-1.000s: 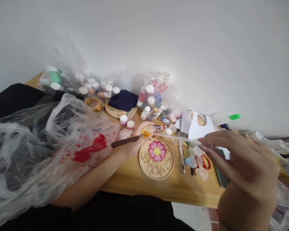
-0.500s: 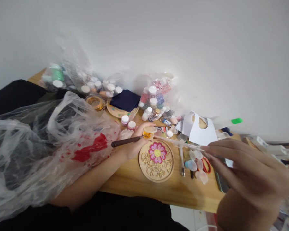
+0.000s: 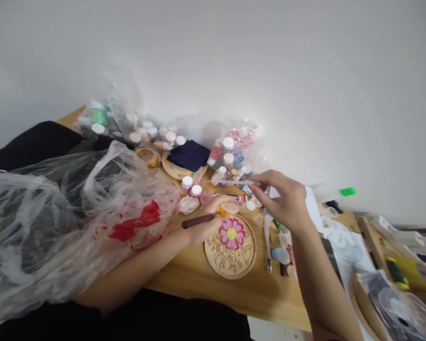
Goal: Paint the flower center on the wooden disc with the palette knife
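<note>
A round wooden disc (image 3: 230,246) painted with a pink flower and gold outlines lies on the wooden table (image 3: 206,284). My left hand (image 3: 206,222) rests at its upper left edge, closed on a dark-handled tool (image 3: 199,220) and touching a small cup of yellow paint (image 3: 229,208). My right hand (image 3: 284,199) hovers above and right of the disc, pinching a thin clear pipette (image 3: 230,182) that points left toward small bottles (image 3: 222,173).
A large crumpled plastic bag with red print (image 3: 92,213) covers the left. Bags of paint jars (image 3: 142,132) and a dark blue cloth (image 3: 193,155) line the wall. Tweezers (image 3: 268,246), small clear lids and scissors lie right of the disc. Wooden pieces and packets crowd the far right.
My right hand moved away from the camera, up and left over the table, carrying the pipette toward the bottles. The left hand stayed by the disc. The view shifted slightly.
</note>
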The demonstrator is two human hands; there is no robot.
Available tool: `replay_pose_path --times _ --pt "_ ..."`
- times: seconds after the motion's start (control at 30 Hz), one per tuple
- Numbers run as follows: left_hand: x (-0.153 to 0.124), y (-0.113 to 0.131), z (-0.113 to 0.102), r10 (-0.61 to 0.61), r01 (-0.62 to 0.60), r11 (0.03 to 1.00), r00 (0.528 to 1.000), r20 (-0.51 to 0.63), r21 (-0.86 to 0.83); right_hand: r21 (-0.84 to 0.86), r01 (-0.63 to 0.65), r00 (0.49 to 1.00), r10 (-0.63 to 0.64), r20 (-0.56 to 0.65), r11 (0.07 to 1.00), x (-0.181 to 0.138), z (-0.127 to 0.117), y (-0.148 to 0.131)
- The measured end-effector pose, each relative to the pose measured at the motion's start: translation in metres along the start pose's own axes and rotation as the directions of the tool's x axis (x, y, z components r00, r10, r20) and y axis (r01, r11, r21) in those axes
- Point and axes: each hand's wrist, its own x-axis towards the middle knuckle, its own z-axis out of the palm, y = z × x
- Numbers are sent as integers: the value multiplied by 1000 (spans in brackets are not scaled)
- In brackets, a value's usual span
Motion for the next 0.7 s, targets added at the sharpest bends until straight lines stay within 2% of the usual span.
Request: replay_pose_path --times 0.17,0.3,0.5,0.7 --pt "-1 -8 1 -18 19 999 1000 -23 39 8 -25 971 22 238 1000 26 37 7" --pt "-2 -7 0 -30 30 999 1000 -9 45 -26 12 938 -2 346 1000 39 48 7" --pt "-1 -5 0 -23 24 998 999 -25 57 -82 49 925 -14 380 995 45 51 2" --pt "-2 -2 -6 -38 36 994 999 22 105 -78 -31 944 55 324 996 42 49 6"
